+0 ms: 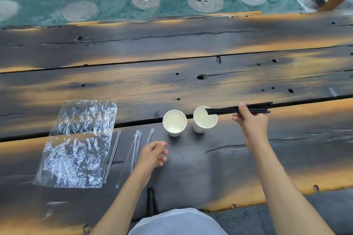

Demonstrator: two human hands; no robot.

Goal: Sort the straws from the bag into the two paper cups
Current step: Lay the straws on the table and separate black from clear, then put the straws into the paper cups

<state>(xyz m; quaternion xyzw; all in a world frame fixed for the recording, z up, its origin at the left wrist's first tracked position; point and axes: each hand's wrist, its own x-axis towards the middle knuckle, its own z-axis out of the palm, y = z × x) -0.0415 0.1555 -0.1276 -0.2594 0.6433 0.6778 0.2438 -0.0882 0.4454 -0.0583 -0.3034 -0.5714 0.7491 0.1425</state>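
Surface: a long table of dark, scorched wooden planks [191, 86] with knots and cracks; everything lies near its front edge, close to you.
Right hand: your right hand [250, 120] pinches a bundle of thin black plastic straws [238, 109] between thumb and fingers. The bundle lies nearly level, its left tips over the mouth of the right white paper cup [205, 119].
Left hand: your left hand [152, 153] hangs just above the surface with fingers loosely curled and nothing in them, near the clear straws.
Cups: the left white paper cup [174, 123] stands just beside the right one, apart from it. Both look empty inside.
Clear straws: several thin clear plastic straws [136, 150] lie on the surface between the bag and the cups, one partly under your left hand.
Bag: a crumpled clear plastic bag [76, 143] lies flat at the left, seemingly emptied.
Progress: sorting looks barely begun; no straw is in a cup yet.
Risk, tipping: the cups are light and empty, so long straws dropped in at a slant may lean on the rim and topple the cup.
Risk, scatter: the bundle's tips are uneven, so some may miss the mouth when you tilt it down.
Risk, mixing: the cups stand close together, so a straw could slip into the wrong one.
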